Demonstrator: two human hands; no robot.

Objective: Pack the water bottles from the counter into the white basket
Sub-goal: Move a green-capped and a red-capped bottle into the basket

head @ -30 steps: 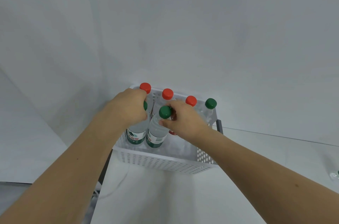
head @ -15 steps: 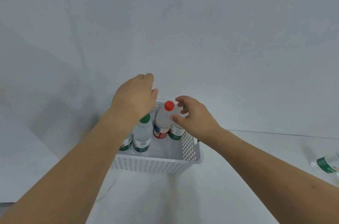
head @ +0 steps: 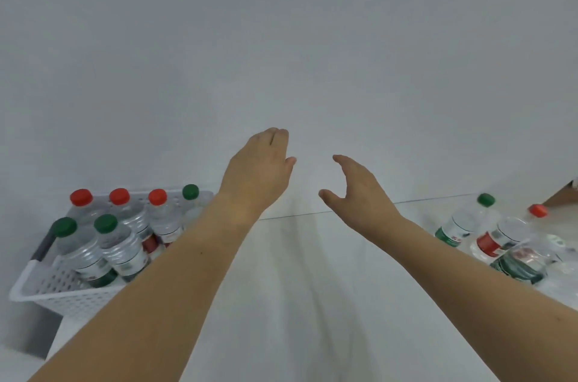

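White counter: both hands, left (head: 256, 172) and right (head: 356, 191), just left the basket (head: 47, 291) empty and open, swinging right toward the loose bottles (head: 500, 241).

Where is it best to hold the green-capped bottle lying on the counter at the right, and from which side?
Grip the green-capped bottle around its clear body above the label, coming down from above with the right hand; it lies tilted, cap away.
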